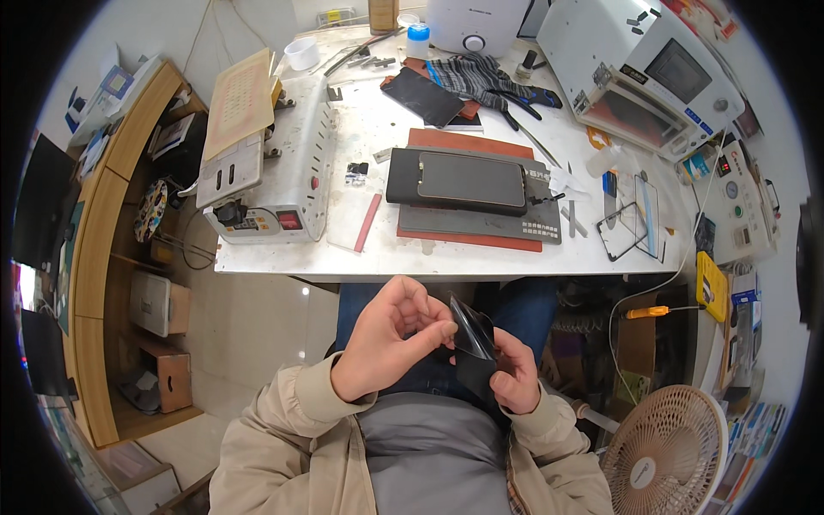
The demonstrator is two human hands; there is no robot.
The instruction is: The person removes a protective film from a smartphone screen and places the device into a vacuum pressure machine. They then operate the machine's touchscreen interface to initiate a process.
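Observation:
Over my lap, my right hand (515,373) grips a thin black panel (475,369), held tilted. A glossy sheet (468,328) lies along its face, apparently lifted at one edge. My left hand (395,339) is closed in a pinch at the upper left edge of that sheet, its fingertips partly hidden. On the white desk just beyond my hands, a black flat jig (472,182) with a phone-shaped plate rests on grey and red-brown mats (468,241). A thin clear piece with a pink strip (369,221) lies left of it.
A metal heating machine (305,163) stands left on the desk (300,257); a white machine (639,77) stands back right. Gloves (468,77), tools and clear frames (631,219) lie around. Below right are a fan (665,446) and hanging cable; wooden shelving (112,283) is left.

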